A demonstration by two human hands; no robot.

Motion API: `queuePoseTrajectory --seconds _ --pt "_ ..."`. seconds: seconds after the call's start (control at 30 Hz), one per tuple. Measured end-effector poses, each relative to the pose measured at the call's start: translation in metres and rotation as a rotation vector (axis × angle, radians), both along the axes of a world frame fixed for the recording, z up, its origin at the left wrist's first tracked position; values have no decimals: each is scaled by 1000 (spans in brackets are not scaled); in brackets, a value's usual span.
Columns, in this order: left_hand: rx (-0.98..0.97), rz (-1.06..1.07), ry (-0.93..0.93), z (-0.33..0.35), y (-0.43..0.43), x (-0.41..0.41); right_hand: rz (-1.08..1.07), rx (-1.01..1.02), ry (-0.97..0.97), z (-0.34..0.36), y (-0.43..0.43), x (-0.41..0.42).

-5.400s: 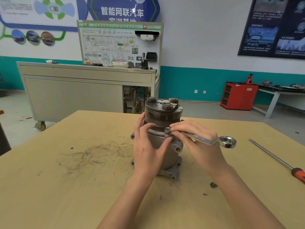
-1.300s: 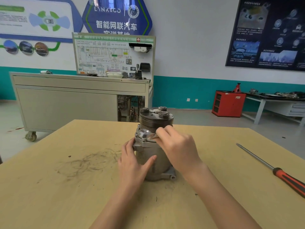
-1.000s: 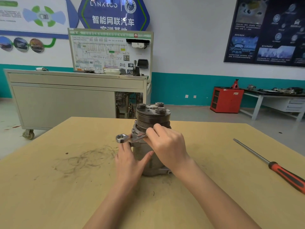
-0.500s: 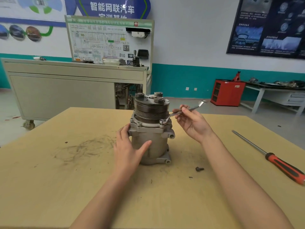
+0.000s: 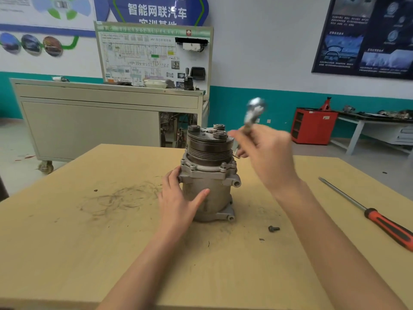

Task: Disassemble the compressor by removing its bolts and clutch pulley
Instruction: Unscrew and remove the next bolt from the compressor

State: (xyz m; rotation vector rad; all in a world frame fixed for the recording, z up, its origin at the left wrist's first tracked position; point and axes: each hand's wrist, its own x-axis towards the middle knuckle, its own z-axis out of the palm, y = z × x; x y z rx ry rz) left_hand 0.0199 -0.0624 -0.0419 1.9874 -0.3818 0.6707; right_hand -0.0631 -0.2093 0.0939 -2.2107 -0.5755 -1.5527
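Compressor: the compressor (image 5: 206,191) stands upright mid-tabletop (image 5: 67,253); my left hand (image 5: 178,202) is cupped round its body.
Right hand: my right hand (image 5: 268,157) is raised beside the clutch pulley (image 5: 207,151), fingers gripping a wrench (image 5: 253,113).
Done: one loose bolt (image 5: 273,228) lies on the tabletop.
Left: the flange bolts (image 5: 223,168) and clutch pulley look seated, I judge.
Unclear: the wrench is blurred, and the far side is hidden.

White wall (image 5: 257,52) (teal band), grey cabinet (image 5: 89,126)
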Motion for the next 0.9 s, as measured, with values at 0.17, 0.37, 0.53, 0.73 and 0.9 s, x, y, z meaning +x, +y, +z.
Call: queuePoseTrajectory --seconds 0.17,0.37,0.53,0.73,0.9 --pt "4 9 -10 0 -1 -1 -230 -375 -57 -25 35 9" --pt "35 51 50 -1 -3 3 -286 -373 -103 -40 46 11" --pt "8 29 14 0 -3 2 -342 -330 -82 -40 52 14" --pt "2 30 28 -1 -3 3 -302 -204 -45 -44 62 16" --pt "-6 31 27 -2 -4 3 -285 -123 -18 -54 64 12"
